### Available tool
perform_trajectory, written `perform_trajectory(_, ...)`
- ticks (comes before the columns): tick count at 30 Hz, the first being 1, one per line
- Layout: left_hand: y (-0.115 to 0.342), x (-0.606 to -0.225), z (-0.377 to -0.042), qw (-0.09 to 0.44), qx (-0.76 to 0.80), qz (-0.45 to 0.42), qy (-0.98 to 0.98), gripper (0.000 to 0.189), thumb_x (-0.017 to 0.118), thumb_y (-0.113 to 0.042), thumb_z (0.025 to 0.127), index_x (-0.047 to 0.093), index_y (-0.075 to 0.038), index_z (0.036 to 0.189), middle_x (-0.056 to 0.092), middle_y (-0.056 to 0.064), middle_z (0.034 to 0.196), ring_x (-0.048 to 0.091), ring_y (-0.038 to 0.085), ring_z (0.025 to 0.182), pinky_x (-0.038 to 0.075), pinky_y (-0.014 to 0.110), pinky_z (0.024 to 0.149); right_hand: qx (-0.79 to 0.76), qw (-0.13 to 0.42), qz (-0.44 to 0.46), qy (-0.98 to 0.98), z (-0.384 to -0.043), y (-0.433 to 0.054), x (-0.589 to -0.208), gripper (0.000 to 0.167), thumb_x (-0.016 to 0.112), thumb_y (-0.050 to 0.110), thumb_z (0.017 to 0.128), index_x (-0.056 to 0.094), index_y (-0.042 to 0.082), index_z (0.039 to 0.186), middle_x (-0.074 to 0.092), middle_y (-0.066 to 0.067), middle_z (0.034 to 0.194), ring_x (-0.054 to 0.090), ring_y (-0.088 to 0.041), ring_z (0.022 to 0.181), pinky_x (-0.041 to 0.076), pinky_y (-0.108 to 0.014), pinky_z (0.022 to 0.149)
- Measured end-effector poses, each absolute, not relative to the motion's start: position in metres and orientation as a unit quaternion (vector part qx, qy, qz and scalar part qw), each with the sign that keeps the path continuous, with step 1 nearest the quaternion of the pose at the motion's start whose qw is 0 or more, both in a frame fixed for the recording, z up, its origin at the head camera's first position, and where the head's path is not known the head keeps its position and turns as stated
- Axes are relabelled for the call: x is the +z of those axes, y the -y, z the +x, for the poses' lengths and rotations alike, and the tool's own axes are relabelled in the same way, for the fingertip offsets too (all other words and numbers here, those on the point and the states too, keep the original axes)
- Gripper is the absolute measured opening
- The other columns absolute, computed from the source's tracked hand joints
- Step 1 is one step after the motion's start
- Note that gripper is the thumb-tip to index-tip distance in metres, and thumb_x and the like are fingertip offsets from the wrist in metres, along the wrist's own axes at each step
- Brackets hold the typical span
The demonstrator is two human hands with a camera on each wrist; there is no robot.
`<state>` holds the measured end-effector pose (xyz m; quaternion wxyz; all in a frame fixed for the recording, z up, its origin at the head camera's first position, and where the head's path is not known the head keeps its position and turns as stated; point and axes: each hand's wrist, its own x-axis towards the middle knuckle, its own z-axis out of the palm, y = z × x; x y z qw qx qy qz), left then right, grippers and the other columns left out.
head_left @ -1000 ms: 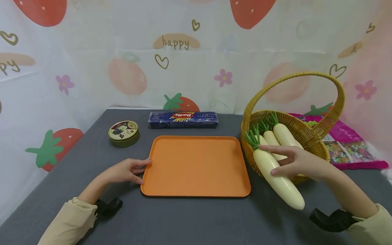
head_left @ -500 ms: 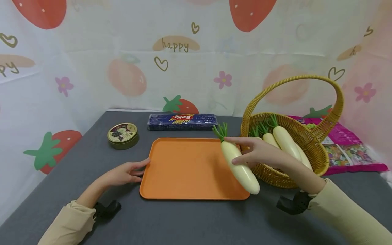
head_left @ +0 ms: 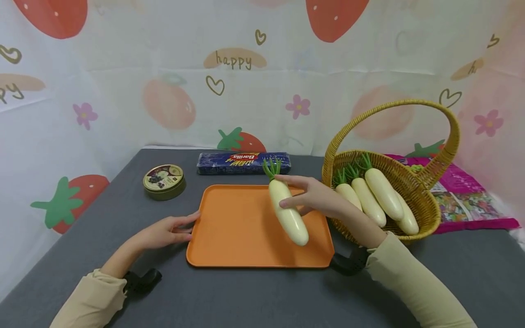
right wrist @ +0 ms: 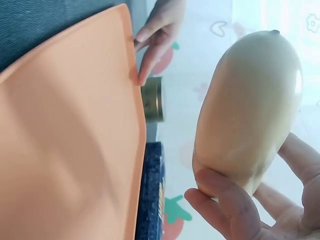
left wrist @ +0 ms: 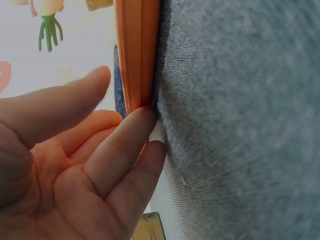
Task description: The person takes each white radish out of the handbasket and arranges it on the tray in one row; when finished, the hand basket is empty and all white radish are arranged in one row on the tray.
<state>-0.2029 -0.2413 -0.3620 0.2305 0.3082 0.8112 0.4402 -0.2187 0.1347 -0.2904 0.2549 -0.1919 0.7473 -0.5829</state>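
My right hand (head_left: 317, 195) holds a white radish (head_left: 287, 212) with a tuft of green stems between thumb and fingers. In the head view the radish overlaps the right half of an orange tray (head_left: 229, 228), and the right wrist view shows it raised above the tray's surface. At the tray's left edge, my left hand (head_left: 166, 232) touches the rim with its fingertips. The left wrist view shows those fingers (left wrist: 122, 147) loosely bent against the tray's side, with the thumb apart from it. Several more radishes (head_left: 383, 193) lie in a wicker basket (head_left: 428, 218) on the right.
Behind the tray lies a blue pack of spaghetti (head_left: 244, 163). A round tin (head_left: 164, 182) stands at the back left. The basket's tall handle (head_left: 393, 104) arches up beside my right arm, and a pink printed bag (head_left: 471, 200) lies behind the basket.
My right hand has carried the radish leftward from the basket to over the tray. The other radishes in the basket now show more fully. My left hand has stayed at the tray's edge.
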Motion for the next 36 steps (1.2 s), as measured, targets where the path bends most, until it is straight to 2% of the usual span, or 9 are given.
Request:
perform_trajectory(7,0.244,-0.365,-0.201,0.246,0.456,0.294,-0.803,0.073,0.058,-0.018,0.088,0.013,0.013,0.137,0.006,0.033,0.139,0.034,0.042,0.118,0.040,0.032,0.089,-0.614,0.251,-0.184,-0.726,-0.227,-0.110,-0.301,0.065,0.067,0.014,0.081,0.036,0.019,0.139,0.029,-0.008,0.139,0.054,-0.027,0.101,0.050,-0.045,0.071)
perform_trajectory(12,0.246,-0.365,-0.200,0.257,0.461,0.284,-0.800,0.073,0.057,-0.016,0.089,0.010,0.014,0.136,0.003,0.034,0.139,0.034,0.042,0.118,0.039,0.035,0.090,-0.630,0.249,-0.172,-0.715,-0.228,-0.090,-0.308,0.063,0.065,0.010,0.082,0.039,0.017,0.138,0.033,-0.011,0.136,0.056,-0.028,0.097,0.051,-0.045,0.068)
perform_trajectory(17,0.247,-0.363,-0.202,0.267,0.467,0.256,-0.803,0.073,0.061,-0.016,0.087,0.015,0.012,0.137,0.008,0.033,0.140,0.034,0.039,0.119,0.036,0.039,0.093,-0.636,0.248,-0.181,-0.708,-0.228,-0.075,-0.312,0.062,0.065,0.009,0.082,0.039,0.017,0.137,0.034,-0.012,0.135,0.057,-0.028,0.095,0.051,-0.044,0.068)
perform_trajectory(24,0.245,-0.367,-0.206,0.261,0.491,0.270,-0.786,0.071,0.062,-0.010,0.084,0.019,0.015,0.135,0.013,0.035,0.137,0.034,0.040,0.118,0.041,0.030,0.089,-0.638,0.260,-0.180,-0.702,-0.229,-0.058,-0.321,0.063,0.067,0.011,0.081,0.040,0.019,0.137,0.034,-0.011,0.135,0.057,-0.027,0.093,0.052,-0.043,0.068)
perform_trajectory(29,0.244,-0.368,-0.207,0.253,0.479,0.268,-0.796,0.065,0.063,-0.010,0.084,0.027,0.018,0.130,0.023,0.035,0.133,0.039,0.038,0.115,0.043,0.029,0.087,-0.639,0.266,-0.186,-0.697,-0.229,-0.044,-0.330,0.063,0.067,0.011,0.081,0.040,0.017,0.137,0.037,-0.011,0.132,0.058,-0.026,0.090,0.052,-0.042,0.067)
perform_trajectory(36,0.245,-0.366,-0.204,0.241,0.462,0.255,-0.815,0.063,0.063,-0.013,0.085,0.031,0.016,0.130,0.029,0.033,0.132,0.041,0.038,0.114,0.042,0.032,0.087,-0.623,0.266,-0.181,-0.713,-0.229,-0.024,-0.337,0.063,0.069,0.013,0.080,0.041,0.018,0.136,0.039,-0.009,0.131,0.060,-0.024,0.086,0.053,-0.039,0.064)
